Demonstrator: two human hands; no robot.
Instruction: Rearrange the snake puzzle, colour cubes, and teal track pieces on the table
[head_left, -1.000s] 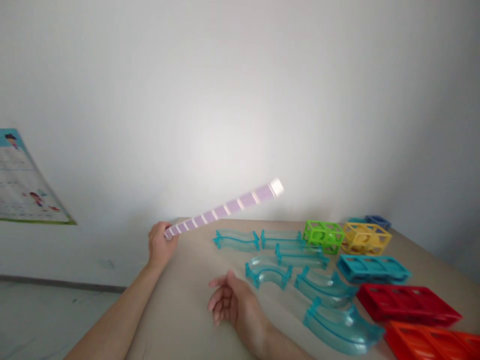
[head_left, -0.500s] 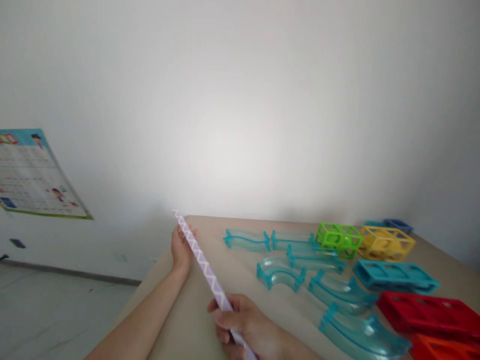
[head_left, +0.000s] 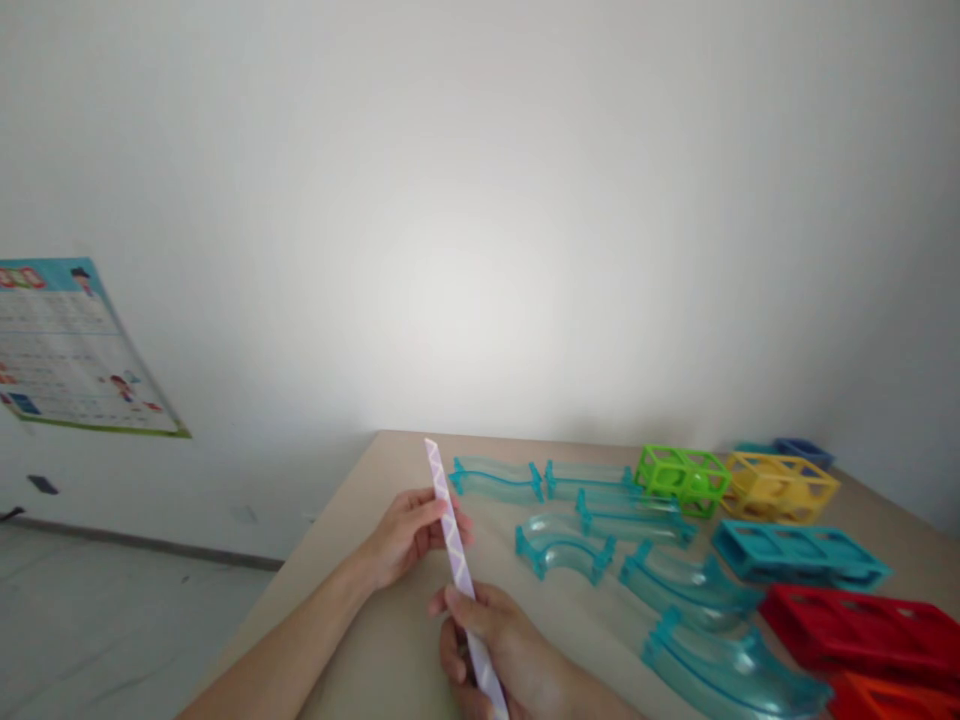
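A long, narrow lilac strip with a white zigzag pattern [head_left: 453,535] is held up at a slant over the near left part of the table. My right hand [head_left: 499,640] grips its lower part, thumb on top and fingers curled round the side. Higher up, my left hand [head_left: 411,532] pinches the strip, its thumb on the front edge and fingertips showing on the far side. The upper tip stands free above my left hand. The lowest end runs out of view at the bottom.
Clear teal track pieces, straight [head_left: 499,482] and curved [head_left: 566,545], lie right of my hands. Beyond them are a green frame block [head_left: 682,480], a yellow one [head_left: 780,487], a teal one [head_left: 802,552] and a red one [head_left: 862,630]. A wall stands behind the table [head_left: 367,640].
My left hand has come back and right along the strip, closer to my right hand. The strip's tip has swung right and now stands more upright.
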